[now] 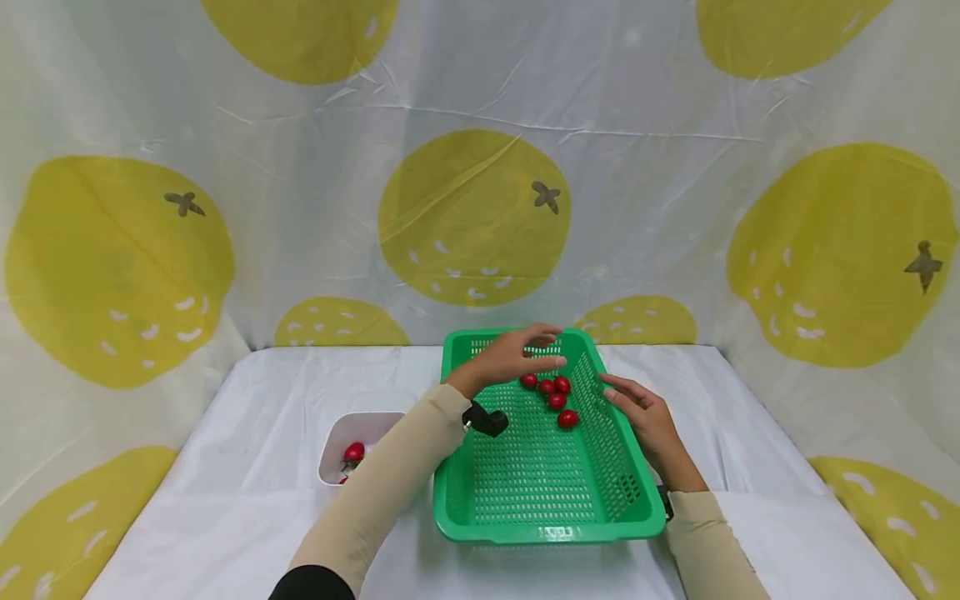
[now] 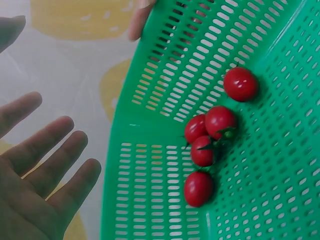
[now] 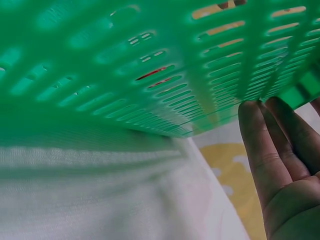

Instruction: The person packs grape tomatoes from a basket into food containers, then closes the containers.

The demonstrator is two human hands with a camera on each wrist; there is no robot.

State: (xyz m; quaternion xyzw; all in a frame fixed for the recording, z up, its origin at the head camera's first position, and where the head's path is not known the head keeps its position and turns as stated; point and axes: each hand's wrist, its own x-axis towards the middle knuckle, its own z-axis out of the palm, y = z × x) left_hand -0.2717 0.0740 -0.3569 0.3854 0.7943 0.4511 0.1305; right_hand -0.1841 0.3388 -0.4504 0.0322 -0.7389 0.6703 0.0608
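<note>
Apparently right hand (image 1: 651, 423), fingers extended, steadies basket (image 1: 510, 532) at 2 o'clock; left hand (image 1: 504, 358) spread, empty, 10 o'clock from tomatoes (image 1: 557, 402)

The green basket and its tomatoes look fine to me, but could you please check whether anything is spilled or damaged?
Nothing stands out: the green basket sits upright, the five tomatoes visible in it look whole, and none shows spilled outside it or the white container, also upright.
</note>
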